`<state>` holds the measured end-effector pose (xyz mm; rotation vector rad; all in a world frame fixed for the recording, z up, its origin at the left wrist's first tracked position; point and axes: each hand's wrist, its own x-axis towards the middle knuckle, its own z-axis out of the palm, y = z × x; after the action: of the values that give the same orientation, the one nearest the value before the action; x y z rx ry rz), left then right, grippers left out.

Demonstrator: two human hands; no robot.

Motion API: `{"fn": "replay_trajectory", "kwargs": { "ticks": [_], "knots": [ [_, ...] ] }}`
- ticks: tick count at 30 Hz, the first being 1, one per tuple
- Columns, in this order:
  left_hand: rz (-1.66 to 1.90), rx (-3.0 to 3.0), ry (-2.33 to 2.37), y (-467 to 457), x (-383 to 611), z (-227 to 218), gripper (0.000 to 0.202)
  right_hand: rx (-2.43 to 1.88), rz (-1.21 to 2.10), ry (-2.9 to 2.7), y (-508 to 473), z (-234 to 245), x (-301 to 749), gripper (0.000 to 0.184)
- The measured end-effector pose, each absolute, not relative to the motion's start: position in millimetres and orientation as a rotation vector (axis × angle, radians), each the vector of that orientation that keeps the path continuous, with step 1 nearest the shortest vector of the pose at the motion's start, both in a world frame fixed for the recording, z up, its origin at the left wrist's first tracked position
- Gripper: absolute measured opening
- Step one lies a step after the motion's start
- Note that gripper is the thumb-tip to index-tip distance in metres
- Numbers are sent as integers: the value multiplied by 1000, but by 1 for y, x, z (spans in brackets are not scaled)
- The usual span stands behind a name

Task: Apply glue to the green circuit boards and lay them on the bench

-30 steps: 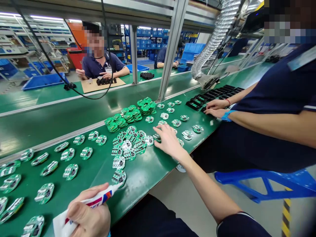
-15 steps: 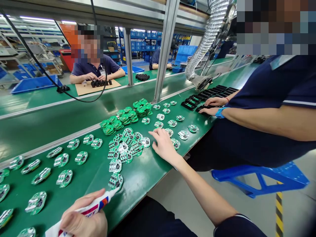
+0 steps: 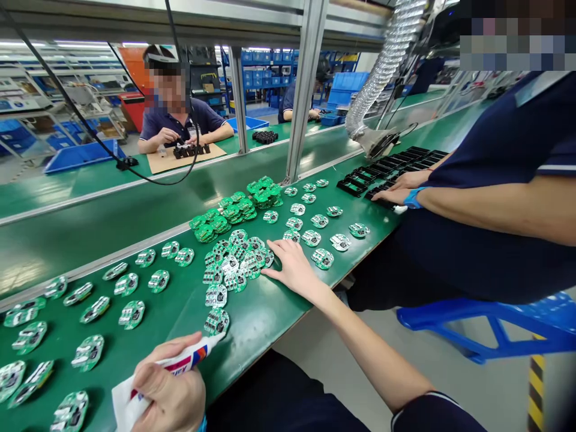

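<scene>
A long green-topped assembly table (image 3: 252,324) fills the room's foreground, with a seated person (image 3: 173,114) beyond an aluminium upright (image 3: 306,90) and a co-worker (image 3: 495,180) sitting at 3 o'clock, whose hands (image 3: 396,189) rest on black plastic trays (image 3: 387,174). Across the table lie dozens of round green circuit boards (image 3: 229,264), set out singly in loose rows, bunched into an overlapping cluster at the centre and stacked in a pile (image 3: 264,193) toward 12 o'clock. The person's right hand (image 3: 292,270) lies flat and open, fingers spread, touching the right edge of the cluster. The left hand (image 3: 168,390), at 7 o'clock and nearer the lower boards, is closed around a white squeeze tube (image 3: 189,358) with a red-and-blue label, its base wrapped in a white tissue (image 3: 126,402). The tube's long axis slants toward 2 o'clock, its nozzle ending just short of one board (image 3: 216,321) at 12 o'clock from the tip, apart by a narrow gap.
</scene>
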<state>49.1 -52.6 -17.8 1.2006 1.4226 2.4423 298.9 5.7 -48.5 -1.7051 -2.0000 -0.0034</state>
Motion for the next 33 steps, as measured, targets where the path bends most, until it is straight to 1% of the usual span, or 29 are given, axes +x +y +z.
{"fn": "replay_trajectory", "kwargs": {
  "ticks": [2, 3, 5, 9, 12, 21, 27, 33],
  "knots": [
    [2443, 1209, 1403, -53, 49, -18, 61, -1701, -16, -2005, 6, -49, 300, 76],
    [2436, 1210, 1393, -53, 49, -18, 62, -1697, -23, -2014, 6, -49, 300, 76],
    [2426, 1211, 1379, -53, 50, -18, 62, -1687, -33, -2041, 6, -48, 301, 68],
    [2395, 1216, 1410, -54, 50, -19, 62, -1695, -62, -2079, 7, -47, 300, 46],
    [2375, 1228, 1435, -54, 49, -20, 63, -1709, -91, -2089, 7, -45, 299, 40],
    [2343, 1221, 1435, -55, 48, -18, 63, -1692, -113, -2089, 3, -42, 297, 34],
    [2392, 1205, 1362, -53, 48, -21, 63, -1675, -82, -2039, -8, -40, 302, 40],
    [2365, 1177, 1310, -56, 53, -10, 59, -1577, -120, -1989, -44, -34, 305, 37]
  ]
}}
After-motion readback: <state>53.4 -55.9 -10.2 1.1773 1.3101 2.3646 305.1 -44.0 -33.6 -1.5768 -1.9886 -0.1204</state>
